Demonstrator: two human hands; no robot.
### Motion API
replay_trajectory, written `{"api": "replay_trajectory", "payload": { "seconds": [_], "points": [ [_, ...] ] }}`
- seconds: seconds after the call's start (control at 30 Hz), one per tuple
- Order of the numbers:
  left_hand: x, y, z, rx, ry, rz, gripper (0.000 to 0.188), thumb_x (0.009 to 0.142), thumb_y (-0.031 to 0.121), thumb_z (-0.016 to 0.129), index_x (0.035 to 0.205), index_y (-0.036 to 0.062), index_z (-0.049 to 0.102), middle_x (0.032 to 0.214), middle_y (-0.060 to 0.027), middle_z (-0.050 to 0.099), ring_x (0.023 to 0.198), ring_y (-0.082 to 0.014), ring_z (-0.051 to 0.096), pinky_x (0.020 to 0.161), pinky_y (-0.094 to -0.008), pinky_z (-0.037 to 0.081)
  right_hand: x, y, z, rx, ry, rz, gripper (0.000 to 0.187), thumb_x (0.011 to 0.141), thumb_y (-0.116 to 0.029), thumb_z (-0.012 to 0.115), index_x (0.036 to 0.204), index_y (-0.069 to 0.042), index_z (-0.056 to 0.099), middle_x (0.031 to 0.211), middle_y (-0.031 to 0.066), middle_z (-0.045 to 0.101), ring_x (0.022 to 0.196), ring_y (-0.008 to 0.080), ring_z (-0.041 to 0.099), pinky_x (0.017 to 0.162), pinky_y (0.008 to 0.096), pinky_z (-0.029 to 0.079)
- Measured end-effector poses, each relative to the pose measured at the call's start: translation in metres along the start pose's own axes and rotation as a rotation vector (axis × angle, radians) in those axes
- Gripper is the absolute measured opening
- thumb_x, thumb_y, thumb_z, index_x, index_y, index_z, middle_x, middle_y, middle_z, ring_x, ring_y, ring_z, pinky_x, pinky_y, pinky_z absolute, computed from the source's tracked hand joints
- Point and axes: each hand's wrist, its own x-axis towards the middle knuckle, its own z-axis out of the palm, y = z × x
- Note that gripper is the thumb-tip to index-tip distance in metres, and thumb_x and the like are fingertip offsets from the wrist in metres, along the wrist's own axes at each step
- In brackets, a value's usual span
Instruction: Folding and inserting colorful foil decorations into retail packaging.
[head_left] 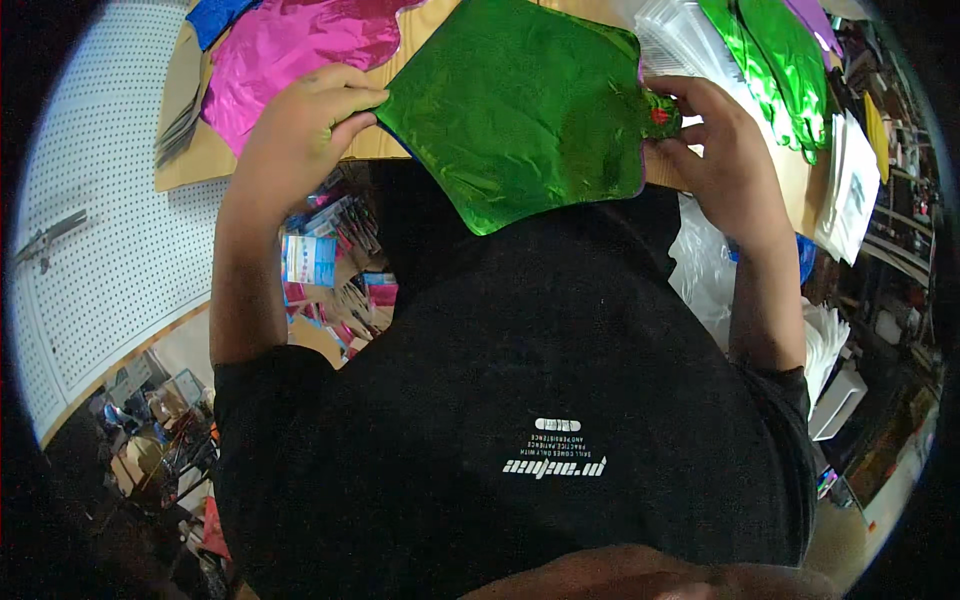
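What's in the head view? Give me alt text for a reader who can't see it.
The left hand and right hand hold a shiny green foil by opposite sides at a wooden table. Pink foil lies at upper left, other green sheets at upper right; a black shirt fills the lower middle.

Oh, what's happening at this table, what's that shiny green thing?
A person is holding a shiny green foil piece spread out between both hands. The left hand pinches its left corner, while the fingers of the right hand are around a small crumpled end on its right side. The foil's lower part reaches past the near edge of the wooden table. A pink foil piece lies to the left, and more green foil to the right.
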Motion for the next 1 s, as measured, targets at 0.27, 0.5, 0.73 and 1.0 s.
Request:
{"api": "replay_trajectory", "payload": {
  "seconds": [0.27,0.5,0.73,1.0],
  "points": [
    [-0.001,0.002,0.002,0.014,-0.007,-0.021,0.022,0.089,0.006,0.073,0.110,0.0007,0.073,0.112,-0.0121,0.072,0.106,-0.0307,0.069,0.092,-0.0371,0.054,0.000,0.008,0.003,0.279,-0.057,0.093,0.053,0.086,0.013,0.069,0.136,0.001,0.060,0.127,0.0085,0.066,0.110,0.0148,0.064,0.089,0.0287,0.058],
    [-0.005,-0.002,0.005,0.016,0.016,-0.033,0.021,0.088,0.005,0.072,0.108,0.0003,0.073,0.112,-0.0125,0.073,0.106,-0.0309,0.069,0.093,-0.0374,0.054,0.009,0.028,0.011,0.323,0.057,0.149,0.041,0.092,0.011,0.066,0.132,0.004,0.059,0.121,0.0095,0.068,0.111,0.0140,0.065,0.090,0.0279,0.058],
    [-0.004,-0.001,0.005,-0.016,0.030,-0.016,0.018,0.089,0.008,0.072,0.105,0.0011,0.074,0.110,-0.0115,0.072,0.102,-0.0318,0.068,0.088,-0.0400,0.054,0.008,0.040,0.018,0.313,0.075,0.197,0.036,0.093,0.011,0.064,0.129,0.005,0.060,0.120,0.0101,0.069,0.109,0.0153,0.066,0.093,0.0292,0.057],
    [-0.004,0.000,0.008,-0.003,0.012,-0.024,0.020,0.090,0.008,0.070,0.108,-0.0004,0.073,0.115,-0.0134,0.070,0.105,-0.0326,0.067,0.090,-0.0395,0.054,0.007,0.031,0.020,0.509,0.117,0.303,0.034,0.092,0.010,0.066,0.126,0.006,0.062,0.117,0.0103,0.068,0.105,0.0153,0.067,0.094,0.0293,0.057]
  ]
}}
